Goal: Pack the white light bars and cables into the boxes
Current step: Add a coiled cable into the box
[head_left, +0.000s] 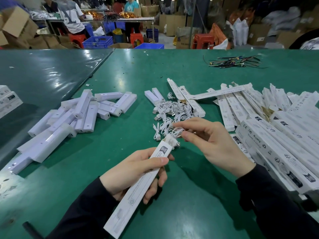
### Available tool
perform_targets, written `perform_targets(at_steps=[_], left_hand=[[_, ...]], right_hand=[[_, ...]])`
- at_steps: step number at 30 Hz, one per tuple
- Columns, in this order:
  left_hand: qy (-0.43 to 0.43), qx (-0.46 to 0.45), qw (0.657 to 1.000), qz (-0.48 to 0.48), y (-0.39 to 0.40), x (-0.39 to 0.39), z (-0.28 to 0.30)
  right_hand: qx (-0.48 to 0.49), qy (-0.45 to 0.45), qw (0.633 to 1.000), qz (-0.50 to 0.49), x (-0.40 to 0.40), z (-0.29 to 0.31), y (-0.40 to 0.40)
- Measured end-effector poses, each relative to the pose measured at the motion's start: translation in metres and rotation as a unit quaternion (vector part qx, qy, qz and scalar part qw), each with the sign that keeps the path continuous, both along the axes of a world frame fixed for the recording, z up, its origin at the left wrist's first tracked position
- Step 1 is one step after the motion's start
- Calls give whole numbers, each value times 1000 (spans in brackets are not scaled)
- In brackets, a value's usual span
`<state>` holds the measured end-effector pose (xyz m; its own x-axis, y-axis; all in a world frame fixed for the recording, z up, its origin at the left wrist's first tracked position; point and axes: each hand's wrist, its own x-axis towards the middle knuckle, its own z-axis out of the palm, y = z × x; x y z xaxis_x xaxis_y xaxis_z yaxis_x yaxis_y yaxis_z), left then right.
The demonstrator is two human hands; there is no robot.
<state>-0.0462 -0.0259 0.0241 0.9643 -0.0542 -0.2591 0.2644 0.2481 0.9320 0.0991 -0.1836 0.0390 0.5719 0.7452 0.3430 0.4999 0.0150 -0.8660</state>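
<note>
My left hand (138, 173) grips a long white box (136, 190) held slanted above the green table, its open end pointing up and away. My right hand (210, 144) pinches a coiled white cable (176, 131) right at that open end, with one plug hanging beside the box mouth. A heap of white cables (172, 111) lies just beyond my hands. White light bars (82, 114) are piled to the left. Flat and filled white boxes (269, 128) are stacked on the right.
The green table (120, 73) carries a bundle of dark wires (231, 62) at the far right. More white boxes (8, 100) sit at the left edge. A dark rod (32, 230) lies near the front edge. People, crates and cartons fill the background.
</note>
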Motion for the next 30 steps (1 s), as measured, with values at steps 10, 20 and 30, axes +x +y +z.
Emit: perform_targets(at_steps=[10,20,30], left_hand=[[3,12,1000,0,0,0,-1],[2,1,1000,-27,-4,-1,-1],[-26,0,1000,0,-1,0,0]], right_hand=[[-70,-24,997,21,-6,1,2],[-60,50,995,55,-5,4,-2],[-44,114,992,28,-10,3,3]])
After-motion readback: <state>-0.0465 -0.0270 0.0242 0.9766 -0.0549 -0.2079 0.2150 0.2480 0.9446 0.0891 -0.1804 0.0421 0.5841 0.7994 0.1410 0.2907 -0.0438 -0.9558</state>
